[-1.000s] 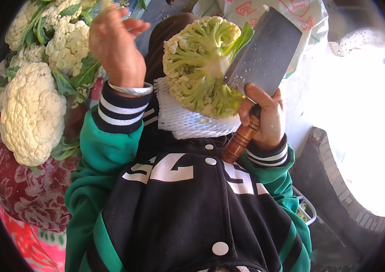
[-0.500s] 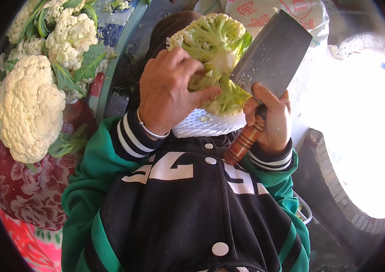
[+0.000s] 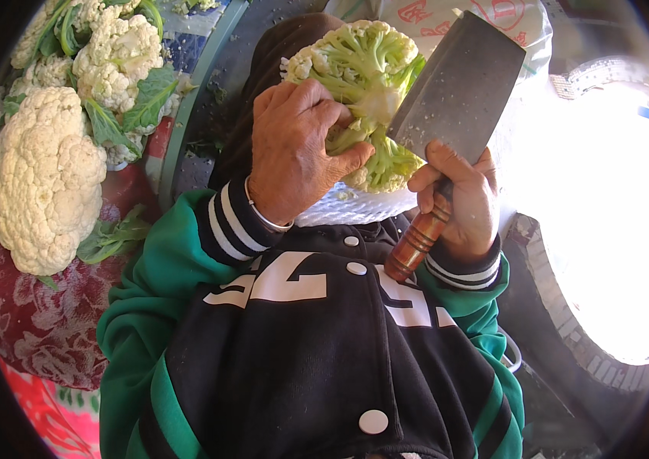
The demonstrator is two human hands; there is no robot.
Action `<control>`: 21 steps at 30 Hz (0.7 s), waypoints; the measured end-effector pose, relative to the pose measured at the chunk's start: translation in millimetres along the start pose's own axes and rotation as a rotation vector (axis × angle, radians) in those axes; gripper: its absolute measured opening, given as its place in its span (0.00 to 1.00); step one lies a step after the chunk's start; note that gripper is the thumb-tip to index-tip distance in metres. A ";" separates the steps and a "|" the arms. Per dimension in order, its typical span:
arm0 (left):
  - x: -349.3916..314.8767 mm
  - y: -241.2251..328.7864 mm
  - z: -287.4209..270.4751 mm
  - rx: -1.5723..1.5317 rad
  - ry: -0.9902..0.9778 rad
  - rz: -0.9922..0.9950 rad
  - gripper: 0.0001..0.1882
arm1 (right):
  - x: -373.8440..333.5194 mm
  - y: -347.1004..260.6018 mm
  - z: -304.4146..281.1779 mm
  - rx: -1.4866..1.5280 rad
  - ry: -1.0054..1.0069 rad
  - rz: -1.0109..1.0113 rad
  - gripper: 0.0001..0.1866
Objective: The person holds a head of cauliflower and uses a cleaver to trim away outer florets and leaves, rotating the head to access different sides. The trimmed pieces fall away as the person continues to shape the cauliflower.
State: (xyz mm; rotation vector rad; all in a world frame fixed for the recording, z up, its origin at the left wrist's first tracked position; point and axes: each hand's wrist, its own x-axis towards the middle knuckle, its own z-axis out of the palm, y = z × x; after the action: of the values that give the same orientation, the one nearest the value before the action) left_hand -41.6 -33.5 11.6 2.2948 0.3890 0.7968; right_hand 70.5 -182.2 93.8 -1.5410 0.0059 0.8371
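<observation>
Green-stemmed cauliflower [image 3: 363,92], held stalk side up over the person's lap, was grasped by the left hand [image 3: 294,149], fingers curled over its left side, thumb under the florets. The right hand [image 3: 458,203] was clenched around the brown wooden handle of a steel cleaver [image 3: 458,96], whose blade lay against the stalk. A white foam net [image 3: 355,208] sat beneath the head. Trimmed white cauliflowers [image 3: 45,180] lay on a red floral cloth [image 3: 42,329] at the left
</observation>
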 end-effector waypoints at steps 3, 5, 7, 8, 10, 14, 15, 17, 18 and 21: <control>-0.8 -1.2 2.8 -0.049 0.009 -0.001 0.19 | 1.3 -0.2 1.0 -0.001 0.020 0.007 0.06; -1.3 -0.8 4.8 -0.086 0.012 -0.012 0.19 | 4.4 1.2 3.8 -0.017 0.031 0.014 0.07; -2.6 0.7 6.8 -0.112 0.021 -0.013 0.19 | 7.6 4.1 8.0 -0.044 0.034 0.035 0.07; -3.1 1.1 7.6 -0.125 0.027 -0.016 0.19 | 7.8 6.2 10.4 -0.031 0.041 0.018 0.07; -3.3 0.0 8.4 -0.139 0.042 -0.031 0.19 | 8.1 10.3 14.8 -0.002 0.047 -0.015 0.07; -3.4 -3.6 8.4 -0.149 0.060 -0.029 0.18 | 2.2 6.7 11.5 -0.044 0.061 0.007 0.05; -3.2 -4.2 8.7 -0.147 0.054 -0.029 0.17 | 0.1 6.0 10.4 -0.033 0.070 -0.011 0.05; -3.1 -4.5 9.6 -0.143 0.051 -0.030 0.16 | -3.8 4.8 8.3 -0.011 0.089 -0.050 0.05; -3.5 -4.2 9.9 -0.143 0.048 -0.026 0.16 | -5.1 4.7 7.7 -0.027 0.092 -0.059 0.05; -4.9 -3.1 9.5 -0.137 0.039 -0.017 0.16 | -8.9 4.6 7.5 -0.061 0.094 -0.072 0.05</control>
State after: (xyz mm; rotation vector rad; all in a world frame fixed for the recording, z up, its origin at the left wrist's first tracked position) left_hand -39.6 -38.2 1.7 2.1486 0.3594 0.8350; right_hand 58.1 -180.7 94.9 -1.6275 -0.0061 0.7129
